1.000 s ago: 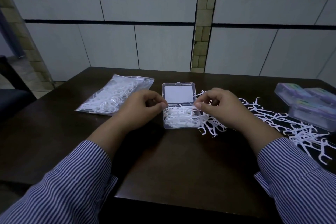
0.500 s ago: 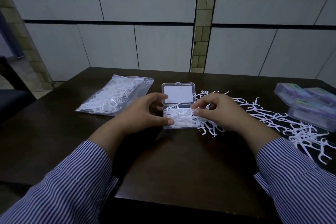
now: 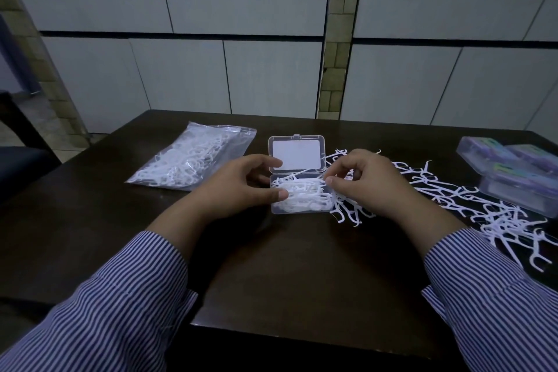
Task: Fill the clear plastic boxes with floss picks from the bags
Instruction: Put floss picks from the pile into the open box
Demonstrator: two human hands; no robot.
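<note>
L hand (image 3: pixel 241 187) steadies open clear box (image 3: pixel 302 193), fingers loose; R hand (image 3: pixel 365 184) pinches floss pick (image 3: pixel 302 173) into it. Next: tuck in, shut lid (image 3: pixel 296 153).

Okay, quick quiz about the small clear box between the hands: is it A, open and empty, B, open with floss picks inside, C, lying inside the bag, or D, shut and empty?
B: the clear box sits on the table with its lid folded back, and white floss picks fill its base, between the left hand and the right hand.
</note>
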